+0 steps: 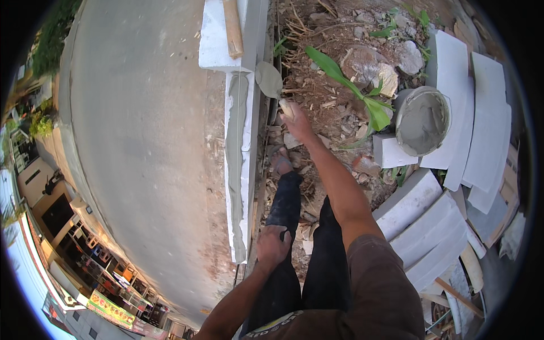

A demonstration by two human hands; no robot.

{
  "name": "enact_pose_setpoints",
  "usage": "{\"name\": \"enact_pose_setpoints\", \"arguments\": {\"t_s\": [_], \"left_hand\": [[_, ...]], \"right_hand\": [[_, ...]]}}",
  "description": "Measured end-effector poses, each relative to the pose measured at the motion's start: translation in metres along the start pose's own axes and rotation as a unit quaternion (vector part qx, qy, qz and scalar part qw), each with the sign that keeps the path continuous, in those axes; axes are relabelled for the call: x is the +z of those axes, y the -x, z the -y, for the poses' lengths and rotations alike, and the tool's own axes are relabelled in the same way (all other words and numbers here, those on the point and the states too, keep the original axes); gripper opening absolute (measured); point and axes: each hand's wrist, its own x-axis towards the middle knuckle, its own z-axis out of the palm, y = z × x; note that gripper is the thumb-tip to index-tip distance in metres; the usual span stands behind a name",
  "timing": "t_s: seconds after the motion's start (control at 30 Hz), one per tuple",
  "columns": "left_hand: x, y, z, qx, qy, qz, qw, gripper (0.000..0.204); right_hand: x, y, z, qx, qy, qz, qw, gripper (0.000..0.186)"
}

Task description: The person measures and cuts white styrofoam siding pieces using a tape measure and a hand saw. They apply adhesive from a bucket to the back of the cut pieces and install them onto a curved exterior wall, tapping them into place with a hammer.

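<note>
My right hand [294, 122] grips the wooden handle [286, 106] of a trowel [267, 78], whose grey-coated blade is beside a low white block wall [245, 136]. A strip of grey mortar [235, 124] runs along the wall's top, with a taut string over it. At the wall's far end a white block [212, 39] carries a wooden-handled tool [232, 28], partly out of frame. My left hand [275, 246] rests on my left leg, fingers apart. A bucket of grey mortar [420, 124] stands to the right.
Rubble and soil [317, 79] with green plants lie right of the wall. White blocks are stacked [481, 113] around the bucket and at lower right [408, 198]. A paved road [141, 141] runs along the left, with shopfronts and a small dark figure [54, 182], apparently a person, beyond.
</note>
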Motion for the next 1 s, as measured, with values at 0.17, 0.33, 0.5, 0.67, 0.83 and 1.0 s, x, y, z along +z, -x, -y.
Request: {"name": "enact_pose_setpoints", "arguments": {"t_s": [0.17, 0.33, 0.5, 0.67, 0.83, 1.0], "left_hand": [[0.002, 0.004, -0.009, -0.027, -0.009, 0.027, 0.999, 0.029], [0.019, 0.004, -0.01, -0.024, -0.012, 0.032, 0.999, 0.028], [0.02, 0.007, -0.023, -0.014, -0.045, 0.037, 0.998, 0.028], [0.023, 0.006, -0.027, -0.009, -0.066, 0.057, 0.996, 0.029], [0.022, 0.006, -0.028, -0.011, -0.076, 0.051, 0.996, 0.029], [0.024, 0.007, -0.029, -0.005, -0.083, 0.047, 0.995, 0.029]], "right_hand": [[-0.081, 0.126, 0.021, 0.012, 0.046, 0.087, 0.995, 0.049], [-0.216, 0.266, 0.078, 0.087, 0.069, -0.022, 0.994, 0.045], [-0.363, 0.305, 0.083, 0.093, 0.335, -0.143, 0.927, 0.041], [-0.447, 0.233, 0.085, 0.172, 0.61, -0.103, 0.767, 0.036], [-0.467, 0.17, 0.119, 0.205, 0.688, 0.044, 0.695, 0.013], [-0.462, 0.146, 0.146, 0.325, 0.557, 0.158, 0.748, 0.016]]}}
